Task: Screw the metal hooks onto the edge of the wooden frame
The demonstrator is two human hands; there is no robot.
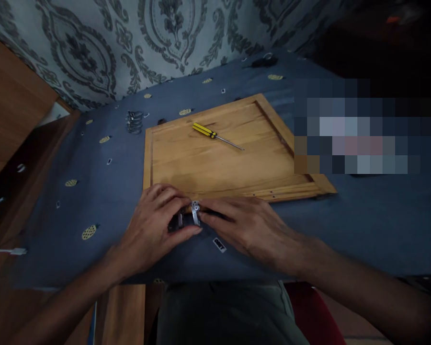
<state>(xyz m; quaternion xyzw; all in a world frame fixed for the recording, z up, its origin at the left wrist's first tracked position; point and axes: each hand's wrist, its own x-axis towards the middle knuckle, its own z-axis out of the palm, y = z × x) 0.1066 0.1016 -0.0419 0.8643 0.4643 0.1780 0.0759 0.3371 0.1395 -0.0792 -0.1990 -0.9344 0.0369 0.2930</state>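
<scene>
My left hand (158,223) and my right hand (244,225) meet at the near edge of a wooden cabinet door (233,163) lying flat on a blue patterned cloth (93,191). Both hands pinch a small metal hinge (195,213) between their fingertips, just in front of the door's near rail. A yellow-handled screwdriver (215,135) lies on the door's panel, far from both hands. A small dark and white piece (219,245) lies on the cloth beneath my right hand.
More metal hinges (134,121) lie heaped on the cloth at the back left. A dark tool (264,61) rests near the patterned wall. Wooden furniture (14,96) stands at left, and a white cable (7,249) lies there.
</scene>
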